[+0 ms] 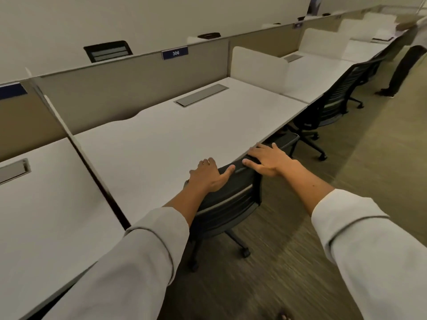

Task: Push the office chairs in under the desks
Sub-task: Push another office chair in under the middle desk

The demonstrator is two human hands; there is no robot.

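A black mesh office chair [231, 192] stands with its backrest top against the front edge of the white desk [161, 135]; its seat is hidden under the desk, and its base and castors show on the carpet. My left hand [208, 175] grips the top of the backrest, fingers curled over the far side and thumb on the near side. My right hand [268, 159] lies flat on the right part of the backrest top with its fingers spread. A second black chair [332, 105] stands at the neighbouring desk on the right, partly out from under it.
A beige divider panel [129, 95] with a "306" plate [175, 53] backs the desk. A grey cable flap [201, 95] is set into the top. Another white desk [46, 204] adjoins on the left. A person [402, 70] stands in the carpeted aisle at far right.
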